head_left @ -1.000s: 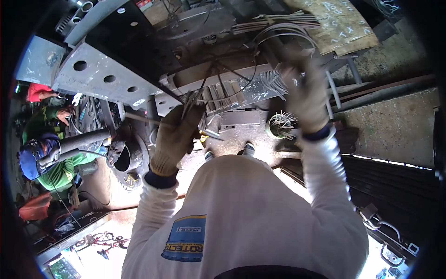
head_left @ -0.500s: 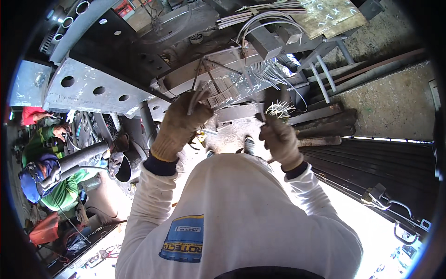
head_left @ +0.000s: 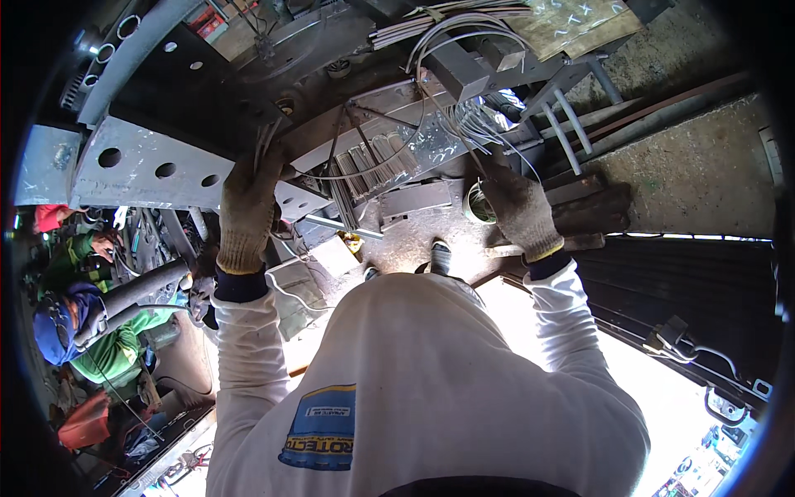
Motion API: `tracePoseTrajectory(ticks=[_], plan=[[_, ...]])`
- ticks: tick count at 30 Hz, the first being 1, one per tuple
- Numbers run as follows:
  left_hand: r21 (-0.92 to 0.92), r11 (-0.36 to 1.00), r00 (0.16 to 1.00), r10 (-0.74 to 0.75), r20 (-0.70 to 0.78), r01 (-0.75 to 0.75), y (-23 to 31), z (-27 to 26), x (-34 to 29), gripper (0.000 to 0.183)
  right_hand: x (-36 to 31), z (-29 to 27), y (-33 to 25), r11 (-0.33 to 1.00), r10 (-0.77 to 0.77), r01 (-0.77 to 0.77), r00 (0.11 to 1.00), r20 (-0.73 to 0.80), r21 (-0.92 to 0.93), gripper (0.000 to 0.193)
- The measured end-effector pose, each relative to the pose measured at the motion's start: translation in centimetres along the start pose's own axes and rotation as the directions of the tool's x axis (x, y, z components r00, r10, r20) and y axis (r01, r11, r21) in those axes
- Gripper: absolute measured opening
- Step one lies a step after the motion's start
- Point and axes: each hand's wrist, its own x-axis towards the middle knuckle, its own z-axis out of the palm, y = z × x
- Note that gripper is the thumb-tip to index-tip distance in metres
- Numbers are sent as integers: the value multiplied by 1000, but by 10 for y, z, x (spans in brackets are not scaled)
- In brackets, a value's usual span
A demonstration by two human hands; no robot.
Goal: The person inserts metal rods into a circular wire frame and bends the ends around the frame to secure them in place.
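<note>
My left hand, in a worn knitted work glove, is raised beside the perforated steel beam. Its fingers are closed around thin metal rods whose ends stick up above the glove. My right hand, gloved alike, is closed on a thin metal rod that slants up and left toward the bench. A thin curved wire arcs from near my left hand across the bench; whether that hand grips it is unclear. Between my hands lies a row of short rods. Bent wires hang close to my right hand.
A large steel beam with holes stands at the left. At the far right of the bench, more long rods lie beside a marked plate. A round container sits below my right hand. A person in green works at the left.
My hands have moved apart, the left one outward to the left and the right one slightly right. The row of short rods and the round container between them now show more plainly.
</note>
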Motion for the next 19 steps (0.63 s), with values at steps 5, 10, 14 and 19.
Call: tracePoseTrajectory(ticks=[5,10,14,19], plan=[[357,934,996,54,-65,-27,0,4,10,29,9,-4,8,789,-436,433,894,100,-436,30],[506,848,983,184,2,-159,-12,0,24,32,6,2,8,956,-253,271,956,150,-113,37],[380,924,997,-11,-73,38,-1,10,31,35,8,-5,-15,902,224,-317,925,308,295,44],[530,848,1000,-9,-28,22,-17,6,56,40,10,-12,-24,776,345,-488,858,380,399,48]])
